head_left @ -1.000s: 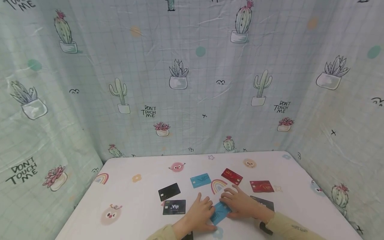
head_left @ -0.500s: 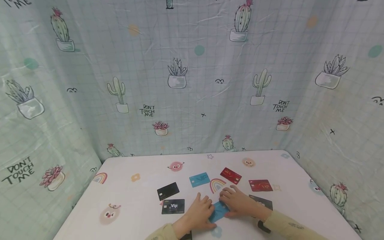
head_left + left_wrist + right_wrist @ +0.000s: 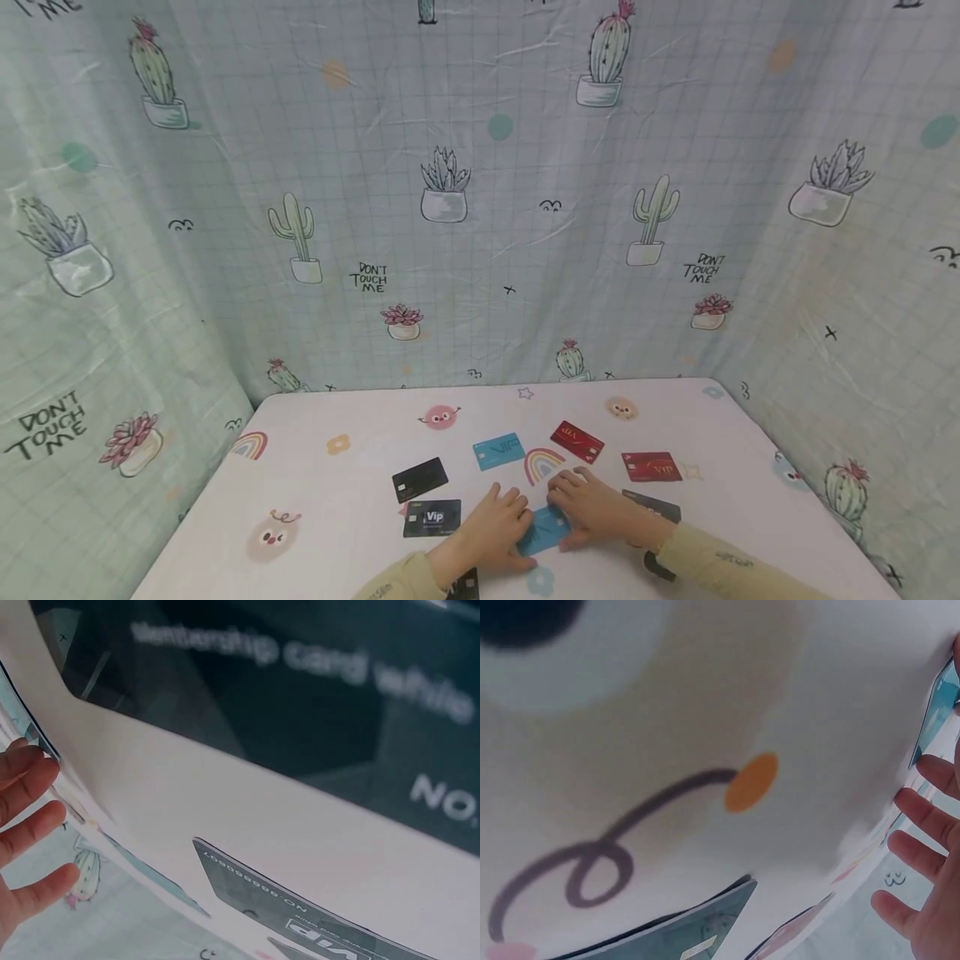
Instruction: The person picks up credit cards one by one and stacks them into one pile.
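A blue card (image 3: 544,532) lies on the table between my two hands in the head view, set slightly aslant. My left hand (image 3: 491,527) holds its left end, fingertips at the far edge and thumb near the lower edge. At the right end, my right hand (image 3: 594,508) holds it likewise between fingers and thumb. The other fingers of both hands spread loosely in the wrist views. In the right wrist view part of the blue card (image 3: 936,712) shows beside the fingertips. Both hands cover parts of the card.
Left of my hands lie a black card (image 3: 420,480) and a dark Vip card (image 3: 432,518). Another blue card (image 3: 499,451) and two red cards, one (image 3: 577,441) and another (image 3: 652,467), lie beyond. Dark cards (image 3: 660,504) (image 3: 467,586) lie partly under my forearms.
The blue card between my hands has turned to a flatter slant and shifted slightly left. My left hand has moved a little left, uncovering more of the dark card near the bottom edge.
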Demonstrator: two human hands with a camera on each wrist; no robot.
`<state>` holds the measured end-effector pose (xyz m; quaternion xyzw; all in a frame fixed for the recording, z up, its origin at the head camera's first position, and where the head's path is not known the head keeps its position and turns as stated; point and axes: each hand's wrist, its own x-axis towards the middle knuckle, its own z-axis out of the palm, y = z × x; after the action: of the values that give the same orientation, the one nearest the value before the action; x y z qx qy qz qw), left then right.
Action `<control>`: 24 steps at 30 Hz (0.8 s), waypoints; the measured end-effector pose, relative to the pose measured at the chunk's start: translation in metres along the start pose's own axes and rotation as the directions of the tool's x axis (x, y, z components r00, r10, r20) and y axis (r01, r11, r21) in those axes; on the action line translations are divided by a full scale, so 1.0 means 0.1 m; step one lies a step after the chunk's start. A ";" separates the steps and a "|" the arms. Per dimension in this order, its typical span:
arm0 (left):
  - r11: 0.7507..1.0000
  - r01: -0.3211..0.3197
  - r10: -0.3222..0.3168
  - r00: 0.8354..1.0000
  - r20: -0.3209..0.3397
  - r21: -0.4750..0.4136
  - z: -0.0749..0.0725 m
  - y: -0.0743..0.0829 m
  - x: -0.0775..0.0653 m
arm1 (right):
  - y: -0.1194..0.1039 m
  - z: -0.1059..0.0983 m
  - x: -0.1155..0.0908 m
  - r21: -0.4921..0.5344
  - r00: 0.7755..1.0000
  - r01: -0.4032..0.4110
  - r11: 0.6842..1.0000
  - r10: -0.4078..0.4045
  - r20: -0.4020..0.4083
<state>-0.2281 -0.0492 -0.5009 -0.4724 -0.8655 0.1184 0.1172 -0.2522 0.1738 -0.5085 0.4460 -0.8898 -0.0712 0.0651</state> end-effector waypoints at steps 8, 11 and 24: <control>0.999 -0.002 0.002 1.000 -0.007 0.034 0.04 -0.02 0.00 | 0.01 0.02 -0.01 -0.007 1.000 0.004 1.000 -0.004 -0.010; 1.000 0.001 -0.001 1.000 -0.003 0.024 0.06 -0.03 0.00 | 0.02 0.05 0.01 0.007 1.000 0.003 1.000 -0.003 -0.017; 1.000 -0.011 0.011 1.000 -0.003 0.024 0.06 -0.05 0.01 | 0.05 0.11 0.02 0.084 1.000 -0.018 0.996 0.016 0.022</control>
<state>-0.2343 -0.0514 -0.5052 -0.4758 -0.8612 0.1288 0.1237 -0.2598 0.1758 -0.5180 0.4399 -0.8965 -0.0378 0.0373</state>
